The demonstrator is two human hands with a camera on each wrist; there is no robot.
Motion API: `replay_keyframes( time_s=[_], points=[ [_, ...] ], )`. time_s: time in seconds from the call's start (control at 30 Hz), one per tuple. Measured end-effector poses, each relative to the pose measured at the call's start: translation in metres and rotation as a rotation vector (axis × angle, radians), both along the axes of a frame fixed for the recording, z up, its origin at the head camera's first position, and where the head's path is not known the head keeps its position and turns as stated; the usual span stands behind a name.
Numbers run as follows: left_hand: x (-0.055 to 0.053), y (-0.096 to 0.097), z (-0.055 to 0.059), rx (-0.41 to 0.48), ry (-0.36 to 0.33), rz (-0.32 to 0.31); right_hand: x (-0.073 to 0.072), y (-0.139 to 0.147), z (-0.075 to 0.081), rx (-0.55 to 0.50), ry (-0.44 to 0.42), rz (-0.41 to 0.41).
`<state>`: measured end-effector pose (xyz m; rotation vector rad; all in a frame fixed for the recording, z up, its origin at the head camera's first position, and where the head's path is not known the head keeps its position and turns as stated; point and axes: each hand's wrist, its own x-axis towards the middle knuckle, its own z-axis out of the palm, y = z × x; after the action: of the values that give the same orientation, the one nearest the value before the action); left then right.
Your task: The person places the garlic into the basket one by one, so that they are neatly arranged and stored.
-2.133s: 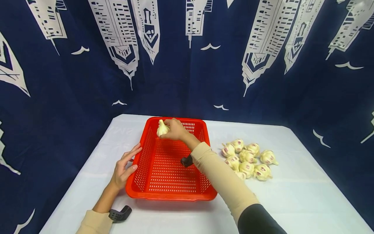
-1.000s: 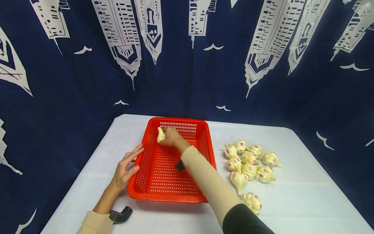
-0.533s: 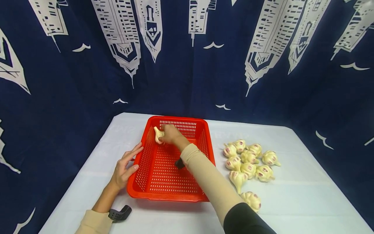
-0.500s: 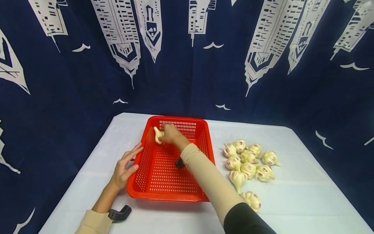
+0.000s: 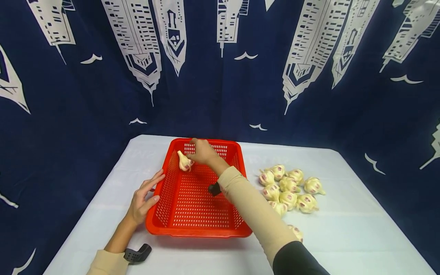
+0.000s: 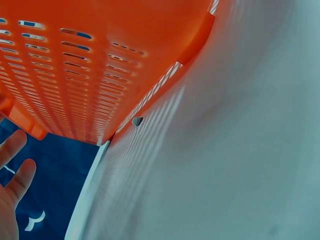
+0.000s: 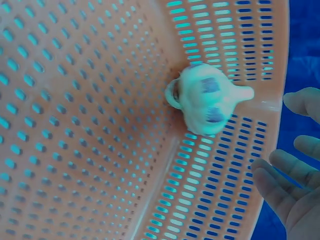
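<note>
A single garlic bulb [image 5: 185,162] stands in the far left corner of the red plastic basket [image 5: 199,232], leaning against its wall, stem up. Just right of the bulb and a little above it is my right hand [image 5: 204,152], holding nothing. The right wrist view shows a gap between the bulb [image 7: 207,100] and the loosely spread fingers of that hand [image 7: 300,205]. My left hand [image 5: 140,202] rests against the basket's left rim with its fingers extended. In the left wrist view, part of the left hand [image 6: 7,210] appears beside the slotted basket wall [image 6: 85,85].
Several garlic bulbs [image 5: 288,200] lie in a cluster right of the basket on the white table [image 5: 343,229]. One bulb [image 5: 296,233] sits nearer, partly hidden by the right sleeve [image 5: 258,214]. A dark blue printed cloth [image 5: 220,103] hangs behind.
The right hand lowered the garlic bulb into the basket's far left corner, let go of it and lifted slightly away. My left hand stayed at the rim.
</note>
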<state>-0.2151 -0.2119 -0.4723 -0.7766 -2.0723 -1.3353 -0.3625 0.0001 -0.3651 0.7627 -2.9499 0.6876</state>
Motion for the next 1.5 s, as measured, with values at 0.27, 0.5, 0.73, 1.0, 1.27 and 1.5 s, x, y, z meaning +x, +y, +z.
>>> replay_keyframes(
  time_s=[0.27,0.5,0.73,1.0,1.27,1.5],
  points=[
    [0.002,-0.003,-0.005,0.018,-0.014,-0.009,0.009,0.011,0.015,-0.100,0.010,0.027],
    [0.003,-0.004,-0.006,0.030,-0.024,-0.004,0.016,0.019,0.028,-0.164,0.043,0.095],
    [0.003,-0.003,-0.003,0.029,-0.027,-0.004,0.025,0.034,0.036,-0.160,0.037,0.104],
    [0.003,-0.001,-0.004,0.037,-0.022,-0.012,0.039,0.057,0.039,-0.150,0.052,0.145],
    [0.002,0.000,-0.005,0.031,-0.016,-0.009,0.054,0.092,0.047,-0.223,0.084,0.143],
    [0.002,0.002,0.000,0.026,-0.009,-0.012,0.064,0.120,0.055,-0.238,0.098,0.119]
  ],
)
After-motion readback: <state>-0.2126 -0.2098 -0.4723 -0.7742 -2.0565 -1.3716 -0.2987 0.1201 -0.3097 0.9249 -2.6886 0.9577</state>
